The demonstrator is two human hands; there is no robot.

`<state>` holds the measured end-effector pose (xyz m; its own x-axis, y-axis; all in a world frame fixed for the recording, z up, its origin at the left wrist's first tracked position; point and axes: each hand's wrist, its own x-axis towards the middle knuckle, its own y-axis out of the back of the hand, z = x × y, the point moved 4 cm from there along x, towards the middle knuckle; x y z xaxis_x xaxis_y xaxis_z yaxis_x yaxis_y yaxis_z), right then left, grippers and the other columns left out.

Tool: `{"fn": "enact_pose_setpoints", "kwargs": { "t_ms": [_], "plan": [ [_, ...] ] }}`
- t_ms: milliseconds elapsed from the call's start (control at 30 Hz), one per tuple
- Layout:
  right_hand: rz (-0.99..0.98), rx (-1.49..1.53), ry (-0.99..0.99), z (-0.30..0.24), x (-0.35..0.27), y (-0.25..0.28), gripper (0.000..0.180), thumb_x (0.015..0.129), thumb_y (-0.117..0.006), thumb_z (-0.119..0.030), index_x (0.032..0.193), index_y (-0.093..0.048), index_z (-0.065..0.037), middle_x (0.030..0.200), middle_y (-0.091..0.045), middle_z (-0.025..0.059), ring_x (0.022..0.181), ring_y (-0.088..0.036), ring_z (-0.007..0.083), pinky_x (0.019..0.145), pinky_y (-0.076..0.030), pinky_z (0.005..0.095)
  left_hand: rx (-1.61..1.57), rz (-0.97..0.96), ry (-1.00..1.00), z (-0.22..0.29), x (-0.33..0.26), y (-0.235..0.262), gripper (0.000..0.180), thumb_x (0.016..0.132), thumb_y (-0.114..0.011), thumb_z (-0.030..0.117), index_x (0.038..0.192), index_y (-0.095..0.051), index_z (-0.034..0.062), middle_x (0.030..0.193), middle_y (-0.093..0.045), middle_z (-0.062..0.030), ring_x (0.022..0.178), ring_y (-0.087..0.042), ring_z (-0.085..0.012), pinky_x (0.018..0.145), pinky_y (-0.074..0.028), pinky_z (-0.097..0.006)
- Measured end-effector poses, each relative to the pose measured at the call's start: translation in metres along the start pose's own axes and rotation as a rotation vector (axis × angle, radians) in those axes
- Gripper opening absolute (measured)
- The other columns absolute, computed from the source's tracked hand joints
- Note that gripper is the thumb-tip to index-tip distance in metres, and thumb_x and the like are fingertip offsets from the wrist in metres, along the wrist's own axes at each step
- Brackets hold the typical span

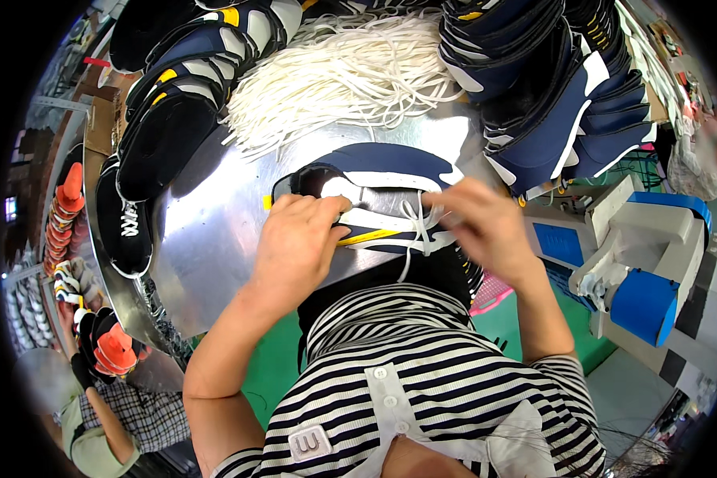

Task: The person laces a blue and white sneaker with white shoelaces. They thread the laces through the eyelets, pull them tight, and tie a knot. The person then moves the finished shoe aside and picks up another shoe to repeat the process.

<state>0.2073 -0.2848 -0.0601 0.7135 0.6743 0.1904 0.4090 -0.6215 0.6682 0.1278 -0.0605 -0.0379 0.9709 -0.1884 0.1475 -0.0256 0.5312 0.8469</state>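
Progress appears early: left hand [296, 240] pinches the shoe upper [394, 159] on the near side of the metal table [203, 279], right hand [487, 229] (grip too blurred to tell) meets white lace [420, 225] rightward, leftward throat [381, 199] looks unlaced, and spare laces [346, 80] lie beyond.

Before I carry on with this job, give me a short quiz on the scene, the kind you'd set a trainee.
1. True or false: from the wearer's side, the pile of white laces lies beyond the navy shoe.
2. Multiple choice: what is the left hand touching?
A) the striped shirt
B) the navy shoe
C) the pile of white laces
3. Fill in the colour: the blurred right hand is at the shoe's ____ lace.

Key: 1 true; 2 B; 3 white.
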Motion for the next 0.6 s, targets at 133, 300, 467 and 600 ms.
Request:
{"fn": "enact_pose_setpoints", "kwargs": {
  "t_ms": [133, 300, 467, 600],
  "plan": [
    [-0.299, -0.082, 0.213, -0.001, 0.011, -0.04, 0.034, 0.078, -0.07, -0.006, 0.111, -0.068, -0.015, 0.093, -0.06, 0.0013, 0.065, -0.061, 0.0229, 0.055, -0.045, 0.0362, 0.022, -0.161, 0.145, -0.008, -0.01, 0.018, 0.028, 0.082, -0.071, 0.005, 0.108, -0.061, 0.0036, 0.081, -0.062, -0.0112, 0.078, -0.059, -0.0299, 0.073, -0.046, -0.038],
    [-0.222, 0.19, 0.21, -0.015, 0.024, -0.063, 0.017, 0.084, -0.07, -0.007, 0.101, -0.071, -0.009, 0.088, -0.062, 0.004, 0.069, -0.061, 0.0202, 0.058, -0.045, 0.0317, -0.726, -0.295, 0.569, -0.032, -0.033, -0.012, 0.044, 0.096, -0.064, 0.038, 0.113, -0.063, -0.0034, 0.086, -0.067, -0.0091, 0.076, -0.062, -0.0169, 0.069, -0.051, -0.032],
    [0.045, 0.679, 0.092, -0.005, 0.024, -0.051, 0.016, 0.085, -0.068, 0.001, 0.101, -0.071, -0.002, 0.089, -0.063, 0.0065, 0.084, -0.061, 0.0145, 0.071, -0.047, 0.0259, -0.971, -0.298, 1.032, -0.026, -0.026, -0.045, 0.054, 0.097, -0.054, 0.057, 0.086, -0.069, 0.0069, 0.075, -0.064, 0.0, 0.065, -0.053, -0.0055, 0.058, -0.042, -0.021],
    [0.198, 0.895, -0.089, -0.013, 0.028, -0.028, 0.01, 0.089, -0.067, -0.003, 0.098, -0.072, -0.002, 0.089, -0.068, 0.0043, 0.072, -0.057, 0.0066, 0.062, -0.042, 0.0177, -1.054, -0.33, 1.151, -0.03, -0.039, -0.053, 0.05, 0.098, -0.055, 0.052, 0.083, -0.069, 0.0054, 0.07, -0.063, -0.0013, 0.054, -0.05, -0.005, 0.049, -0.039, -0.024]
  ]
}}
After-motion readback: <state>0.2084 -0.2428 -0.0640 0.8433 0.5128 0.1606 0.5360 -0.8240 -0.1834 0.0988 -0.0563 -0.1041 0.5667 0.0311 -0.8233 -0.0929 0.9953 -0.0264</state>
